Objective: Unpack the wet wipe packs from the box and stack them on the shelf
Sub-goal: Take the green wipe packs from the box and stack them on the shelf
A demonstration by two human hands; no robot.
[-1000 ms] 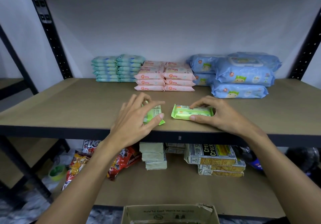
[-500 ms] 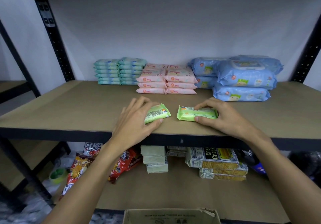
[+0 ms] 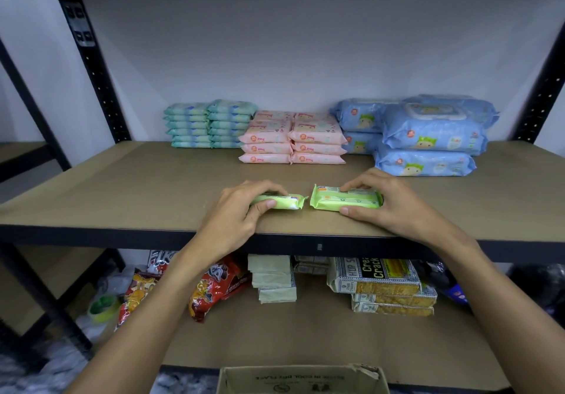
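Cardboard box (image 3: pixel 301 379) sits lowest and nearest, its contents hidden from where I stand. Above it, at the front edge of the shelf (image 3: pixel 122 185), the left hand (image 3: pixel 235 219) pinches the left green pack (image 3: pixel 290 204) between thumb and curled fingers, and the right hand (image 3: pixel 394 207) grips the right green pack (image 3: pixel 342 199) the same way. Both lie flat, ends nearly touching. I'd slide them back level and square them up near the pink stack (image 3: pixel 293 140), in line with the teal stack (image 3: pixel 208 124) and blue stack (image 3: pixel 428 136) against the wall.
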